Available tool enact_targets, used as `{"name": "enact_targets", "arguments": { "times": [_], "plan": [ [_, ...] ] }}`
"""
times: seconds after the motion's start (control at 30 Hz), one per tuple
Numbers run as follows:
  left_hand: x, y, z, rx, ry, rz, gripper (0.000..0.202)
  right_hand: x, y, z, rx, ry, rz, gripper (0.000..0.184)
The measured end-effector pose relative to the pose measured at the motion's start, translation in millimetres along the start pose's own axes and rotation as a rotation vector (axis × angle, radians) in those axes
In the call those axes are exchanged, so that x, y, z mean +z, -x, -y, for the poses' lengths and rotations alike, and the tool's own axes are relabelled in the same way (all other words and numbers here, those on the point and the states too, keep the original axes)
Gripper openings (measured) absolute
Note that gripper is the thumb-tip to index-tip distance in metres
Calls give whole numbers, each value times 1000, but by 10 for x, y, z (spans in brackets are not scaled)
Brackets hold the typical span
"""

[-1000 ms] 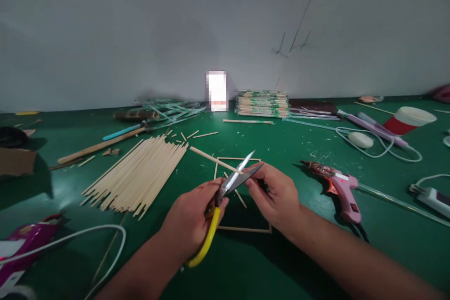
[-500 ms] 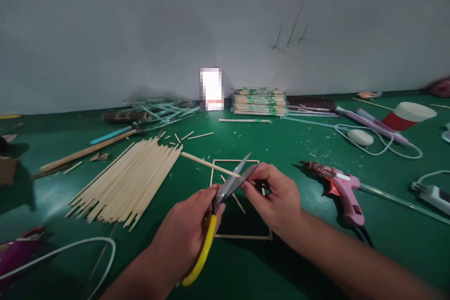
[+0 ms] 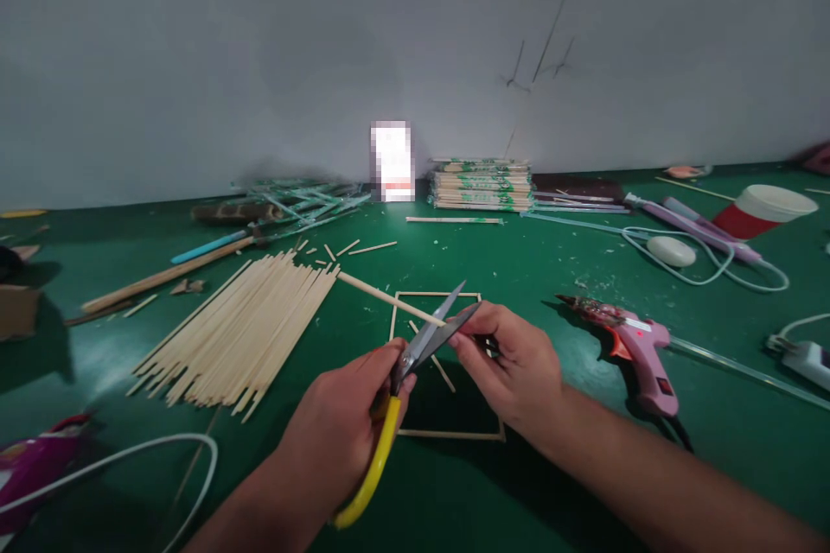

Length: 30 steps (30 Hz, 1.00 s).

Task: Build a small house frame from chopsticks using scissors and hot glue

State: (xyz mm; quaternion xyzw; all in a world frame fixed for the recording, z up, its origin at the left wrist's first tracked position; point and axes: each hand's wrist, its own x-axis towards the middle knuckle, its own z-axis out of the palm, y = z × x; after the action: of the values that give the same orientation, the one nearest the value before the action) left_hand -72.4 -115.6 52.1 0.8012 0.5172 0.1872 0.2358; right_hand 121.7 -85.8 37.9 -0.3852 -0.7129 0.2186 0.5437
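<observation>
My left hand (image 3: 341, 432) is closed round the yellow handles of a pair of scissors (image 3: 415, 363), whose blades point up to the right and stand apart. My right hand (image 3: 512, 363) pinches one end of a thin wooden stick (image 3: 382, 296). The stick runs up and left from my fingers and lies between the scissor blades. Below both hands a square frame of glued sticks (image 3: 447, 432) lies flat on the green table (image 3: 519, 268), with a short loose stick inside it.
A fan of bare wooden sticks (image 3: 246, 328) lies to the left. A pink glue gun (image 3: 632, 346) rests to the right, its cable trailing off. Wrapped chopstick packs (image 3: 480, 186) are stacked by the wall. A red cup (image 3: 762, 212), white cords and another purple tool (image 3: 32, 467) lie around.
Both hands have dropped slightly toward me with the scissors and stick. The blades stay apart across the stick. The view has shifted a little.
</observation>
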Motion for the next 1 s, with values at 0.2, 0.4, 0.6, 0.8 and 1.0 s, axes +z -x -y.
{"name": "enact_targets", "arguments": {
  "times": [0.2, 0.4, 0.6, 0.8, 1.0],
  "plan": [
    [-45, -1, -77, -72, 43, 53, 21, 27, 17, -34, -6, -11, 13, 11],
    [-27, -14, -51, -44, -21, 4, 24, 3, 9, -44, -25, 35, 30, 8],
    [10, -3, 17, 17, -66, -67, 28, -24, 14, -20, -32, 92, 94, 9],
    [-26, 32, -63, -101, 56, 37, 21, -12, 10, -16, -51, 79, 66, 7],
    [-27, 36, -78, -134, 54, 58, 21, -17, 7, -42, -58, 84, 75, 9]
  ]
}}
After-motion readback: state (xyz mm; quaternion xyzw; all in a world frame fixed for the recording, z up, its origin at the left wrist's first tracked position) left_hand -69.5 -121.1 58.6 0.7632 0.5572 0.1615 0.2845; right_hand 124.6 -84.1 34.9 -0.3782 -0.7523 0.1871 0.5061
